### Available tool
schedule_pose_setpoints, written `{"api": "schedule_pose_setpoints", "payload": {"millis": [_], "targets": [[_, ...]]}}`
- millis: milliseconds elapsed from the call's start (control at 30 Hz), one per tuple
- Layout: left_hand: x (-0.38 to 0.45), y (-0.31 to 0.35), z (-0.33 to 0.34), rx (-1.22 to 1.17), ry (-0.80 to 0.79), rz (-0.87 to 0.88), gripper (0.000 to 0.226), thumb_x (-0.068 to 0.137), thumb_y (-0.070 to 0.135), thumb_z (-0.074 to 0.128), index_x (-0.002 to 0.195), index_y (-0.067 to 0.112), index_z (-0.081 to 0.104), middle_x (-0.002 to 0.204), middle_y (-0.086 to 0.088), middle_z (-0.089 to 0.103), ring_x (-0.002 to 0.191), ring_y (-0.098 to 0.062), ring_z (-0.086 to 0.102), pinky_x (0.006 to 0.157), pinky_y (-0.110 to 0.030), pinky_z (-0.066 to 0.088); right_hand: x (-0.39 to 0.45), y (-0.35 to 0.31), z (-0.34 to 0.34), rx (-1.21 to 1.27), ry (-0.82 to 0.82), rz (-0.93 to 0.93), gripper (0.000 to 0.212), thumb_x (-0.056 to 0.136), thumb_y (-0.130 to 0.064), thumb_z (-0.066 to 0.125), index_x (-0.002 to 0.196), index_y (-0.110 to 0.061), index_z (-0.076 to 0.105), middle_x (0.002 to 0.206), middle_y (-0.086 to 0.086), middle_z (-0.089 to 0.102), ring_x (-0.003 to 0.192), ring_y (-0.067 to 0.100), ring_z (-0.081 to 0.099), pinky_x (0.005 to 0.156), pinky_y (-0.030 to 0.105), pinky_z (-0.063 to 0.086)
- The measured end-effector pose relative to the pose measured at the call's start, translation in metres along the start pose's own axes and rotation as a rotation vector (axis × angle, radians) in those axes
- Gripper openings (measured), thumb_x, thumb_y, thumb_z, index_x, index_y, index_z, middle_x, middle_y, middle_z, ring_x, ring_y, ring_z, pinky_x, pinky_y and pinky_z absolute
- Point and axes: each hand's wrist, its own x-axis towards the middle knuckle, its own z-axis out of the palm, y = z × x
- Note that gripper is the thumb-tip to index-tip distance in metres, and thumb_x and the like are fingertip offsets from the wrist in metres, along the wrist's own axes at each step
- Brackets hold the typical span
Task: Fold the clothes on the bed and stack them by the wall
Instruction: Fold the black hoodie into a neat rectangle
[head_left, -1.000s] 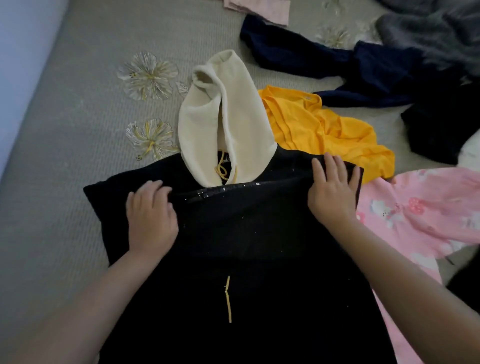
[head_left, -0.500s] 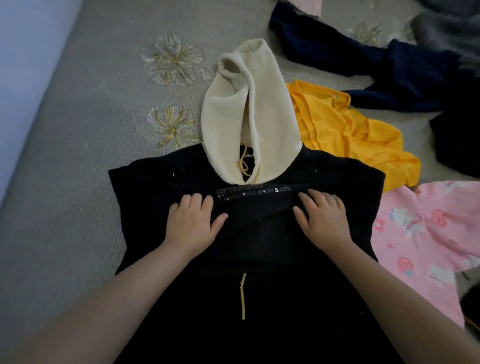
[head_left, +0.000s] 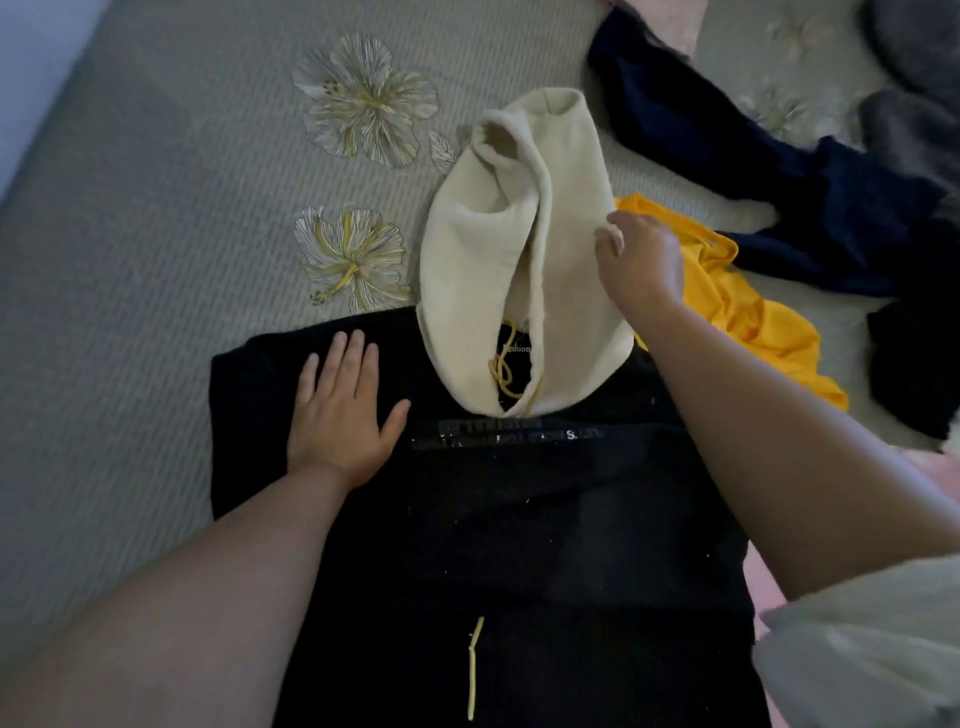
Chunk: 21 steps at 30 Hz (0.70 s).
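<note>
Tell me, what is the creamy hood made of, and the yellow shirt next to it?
The cream hood looks like thick, soft fleece or sweatshirt cotton: matte, slightly fuzzy, with fat rounded folds. The yellow garment looks thinner and smoother, perhaps a light jersey: it crumples into many fine creases. Neither can be told for sure by look alone.

A home bedroom is indicated by a bed (head_left: 156, 260) covered in a grey ribbed bedspread embroidered with flowers (head_left: 363, 98). A pale wall (head_left: 31, 62) is seen along the bed's left edge, and loose clothes (head_left: 753, 171) are scattered across the bed.
</note>
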Motion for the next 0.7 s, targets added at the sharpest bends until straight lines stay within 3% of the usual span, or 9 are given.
{"api": "schedule_pose_setpoints", "payload": {"millis": [100, 200, 300, 367, 400, 433, 500, 600, 700], "targets": [[0.004, 0.000, -0.001, 0.020, -0.035, 0.009, 0.076, 0.084, 0.049, 0.016, 0.145, 0.004, 0.016, 0.154, -0.012, 0.010, 0.143, -0.023, 0.004, 0.113, -0.036, -0.006, 0.037, -0.008, 0.004, 0.040, -0.083, 0.187, 0.047, 0.094, -0.036, 0.042, 0.136, -0.014, 0.040, 0.134, 0.013, 0.048, 0.125, 0.032, 0.041, 0.100, 0.039, 0.034], [0.006, -0.002, 0.001, 0.048, -0.067, 0.007, 0.072, 0.092, 0.051, 0.016, 0.146, 0.005, 0.004, 0.155, -0.011, -0.003, 0.143, -0.021, -0.006, 0.110, -0.035, -0.015, 0.064, -0.021, 0.012, 0.136, -0.153, 0.357, 0.052, 0.093, -0.043, 0.044, 0.134, -0.011, 0.039, 0.135, 0.011, 0.048, 0.126, 0.030, 0.042, 0.103, 0.041, 0.033], [0.007, -0.002, 0.002, 0.095, -0.103, 0.015, 0.075, 0.079, 0.053, -0.012, 0.137, 0.007, -0.017, 0.147, -0.007, -0.024, 0.135, -0.017, -0.025, 0.104, -0.033, -0.025, 0.078, -0.029, 0.018, 0.144, -0.156, 0.438, 0.039, 0.092, -0.034, 0.048, 0.122, -0.009, 0.052, 0.128, 0.011, 0.054, 0.121, 0.029, 0.047, 0.103, 0.038, 0.036], [0.009, 0.000, 0.002, 0.115, -0.137, 0.014, 0.075, 0.069, 0.050, -0.021, 0.132, 0.008, -0.022, 0.143, -0.007, -0.027, 0.128, -0.015, -0.031, 0.101, -0.033, -0.028, 0.081, -0.032, 0.021, 0.118, -0.100, 0.380, 0.020, 0.091, -0.023, 0.046, 0.093, -0.011, 0.062, 0.107, 0.014, 0.062, 0.107, 0.029, 0.054, 0.089, 0.030, 0.041], [0.009, 0.000, 0.002, 0.126, -0.147, 0.013, 0.077, 0.068, 0.050, -0.022, 0.132, 0.008, -0.021, 0.144, -0.008, -0.026, 0.128, -0.016, -0.031, 0.101, -0.033, -0.028, 0.080, -0.034, 0.020, 0.132, -0.072, 0.336, 0.021, 0.089, -0.019, 0.046, 0.072, -0.012, 0.054, 0.085, 0.014, 0.060, 0.092, 0.028, 0.054, 0.077, 0.027, 0.041], [0.009, 0.000, 0.002, 0.131, -0.151, 0.011, 0.079, 0.068, 0.050, -0.022, 0.135, 0.007, -0.019, 0.146, -0.009, -0.024, 0.130, -0.017, -0.030, 0.102, -0.033, -0.027, 0.077, -0.039, 0.019, 0.166, -0.058, 0.298, 0.030, 0.087, -0.017, 0.046, 0.058, -0.012, 0.042, 0.065, 0.008, 0.048, 0.079, 0.025, 0.047, 0.063, 0.025, 0.037], [0.010, 0.000, 0.002, 0.147, -0.160, 0.005, 0.085, 0.069, 0.050, -0.020, 0.141, 0.006, -0.011, 0.151, -0.010, -0.017, 0.139, -0.020, -0.021, 0.104, -0.034, -0.024, 0.068, -0.047, 0.014, 0.249, -0.068, 0.221, 0.041, 0.085, -0.016, 0.048, 0.050, -0.015, 0.028, 0.053, -0.002, 0.029, 0.071, 0.018, 0.036, 0.049, 0.024, 0.023], [0.010, 0.000, 0.002, 0.160, -0.183, 0.002, 0.087, 0.071, 0.051, -0.016, 0.144, 0.006, -0.005, 0.154, -0.011, -0.010, 0.142, -0.022, -0.012, 0.106, -0.035, -0.021, 0.039, -0.055, 0.004, 0.314, -0.064, 0.164, 0.044, 0.088, -0.021, 0.051, 0.049, -0.021, 0.032, 0.053, -0.008, 0.032, 0.071, 0.016, 0.039, 0.061, 0.024, 0.023], [0.009, -0.001, 0.004, 0.179, -0.179, -0.011, 0.073, 0.087, 0.053, 0.002, 0.143, 0.007, -0.008, 0.154, -0.009, -0.012, 0.142, -0.021, -0.013, 0.109, -0.037, -0.017, -0.010, -0.053, -0.005, 0.404, -0.051, 0.166, 0.041, 0.090, -0.021, 0.051, 0.052, -0.022, 0.037, 0.051, -0.009, 0.036, 0.063, 0.016, 0.040, 0.077, 0.030, 0.019]]}}
